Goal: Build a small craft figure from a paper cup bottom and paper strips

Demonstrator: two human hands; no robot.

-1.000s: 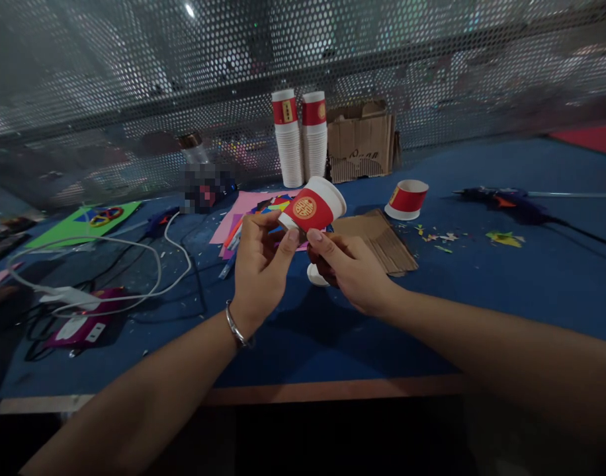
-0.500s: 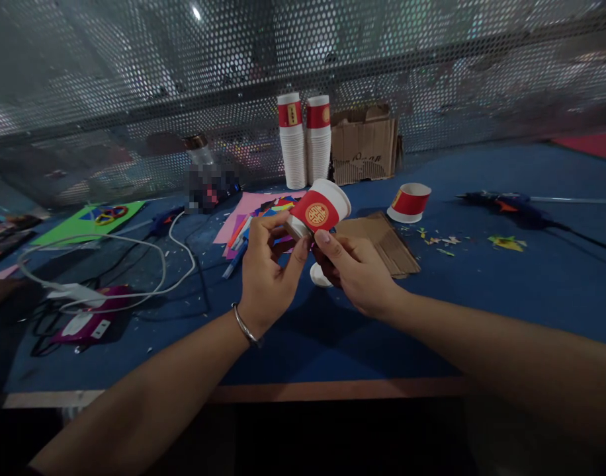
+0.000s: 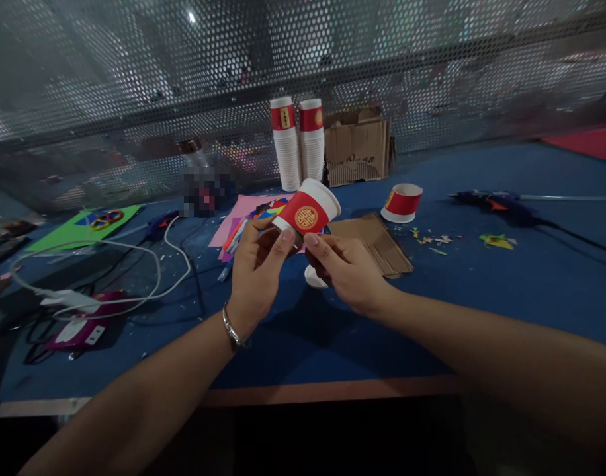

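Note:
A red and white paper cup (image 3: pixel 310 210) with a round gold emblem is held up tilted over the table, its wider rim toward the upper right. My left hand (image 3: pixel 258 271) grips its lower left end, thumb on the near side. With thumb and bent fingers, my right hand (image 3: pixel 347 268) pinches the cup's lower edge. My right fingertips are partly hidden. Below the cup, a white round piece (image 3: pixel 315 277) lies on the table, partly behind my right hand. Beyond it rests a flat piece of corrugated cardboard (image 3: pixel 377 241).
Two stacks of paper cups (image 3: pixel 286 155) stand at the back beside a cardboard box (image 3: pixel 357 152). A cut cup (image 3: pixel 402 203) and a glue gun (image 3: pixel 501 205) are to the right, with paper scraps (image 3: pixel 498 240). On the left are a purple power strip (image 3: pixel 85 327), cables and green paper (image 3: pixel 79 228).
The cup has turned slightly in my hands, and my left thumb has shifted up onto its side. The whole view has moved a little. A person's hand now shows at the far left edge.

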